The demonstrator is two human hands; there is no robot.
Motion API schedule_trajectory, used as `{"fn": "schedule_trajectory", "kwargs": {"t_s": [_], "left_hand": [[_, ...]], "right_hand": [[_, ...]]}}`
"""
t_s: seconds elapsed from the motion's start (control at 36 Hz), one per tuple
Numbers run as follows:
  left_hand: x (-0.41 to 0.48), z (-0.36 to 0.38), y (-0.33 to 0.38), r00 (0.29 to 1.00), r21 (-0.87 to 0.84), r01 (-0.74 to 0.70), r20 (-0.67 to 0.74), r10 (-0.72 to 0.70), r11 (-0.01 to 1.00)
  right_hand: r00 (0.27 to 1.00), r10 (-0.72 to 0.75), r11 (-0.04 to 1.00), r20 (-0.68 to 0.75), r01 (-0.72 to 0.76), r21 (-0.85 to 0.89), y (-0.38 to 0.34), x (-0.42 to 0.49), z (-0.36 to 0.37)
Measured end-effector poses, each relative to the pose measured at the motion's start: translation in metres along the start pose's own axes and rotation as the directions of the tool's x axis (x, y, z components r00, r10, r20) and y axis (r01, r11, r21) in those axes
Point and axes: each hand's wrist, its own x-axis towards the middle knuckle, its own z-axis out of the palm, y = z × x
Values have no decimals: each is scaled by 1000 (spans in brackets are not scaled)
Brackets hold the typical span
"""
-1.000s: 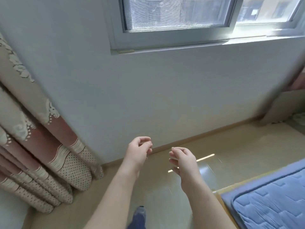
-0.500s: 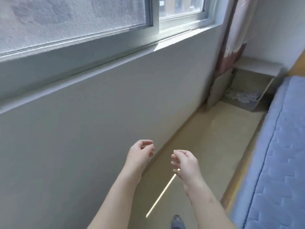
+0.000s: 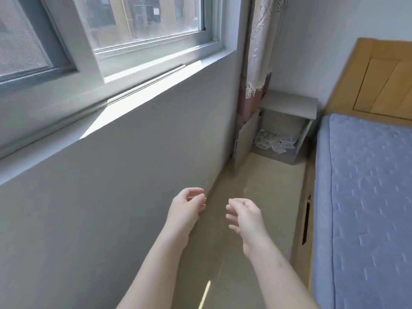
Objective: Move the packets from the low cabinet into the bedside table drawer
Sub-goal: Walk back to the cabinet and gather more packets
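Observation:
A grey low cabinet point(image 3: 289, 104) stands in the far corner between the curtain and the bed, its door point(image 3: 245, 141) swung open to the left. Several pale packets point(image 3: 275, 142) lie in a heap on its bottom shelf. My left hand point(image 3: 186, 207) and my right hand point(image 3: 244, 216) hover side by side in front of me over the floor, well short of the cabinet. Both have loosely curled fingers and hold nothing. No drawer is in view.
A grey wall point(image 3: 111, 186) under a window point(image 3: 133, 30) runs along my left. A bed with a blue mattress point(image 3: 365, 197) and wooden headboard point(image 3: 383, 76) lines the right. A narrow strip of beige floor point(image 3: 256, 197) leads to the cabinet. A patterned curtain point(image 3: 258, 52) hangs by the cabinet.
My view has swung right along the wall, from the left curtain to the corner cabinet, which is now nearer. Both hands keep the same empty, loosely curled pose.

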Motion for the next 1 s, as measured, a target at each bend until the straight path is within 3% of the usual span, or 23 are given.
{"fn": "schedule_trajectory", "kwargs": {"t_s": [0.47, 0.64, 1.0], "left_hand": [[333, 131, 122, 971, 83, -55, 238, 34, 995], [408, 209, 140, 935, 153, -13, 352, -42, 988], [578, 408, 188, 948, 204, 33, 302, -95, 978]], "right_hand": [[973, -2, 999, -232, 14, 51, -137, 302, -11], [930, 105, 986, -353, -50, 159, -159, 384, -56], [906, 183, 973, -383, -110, 204, -236, 600, -191]]}}
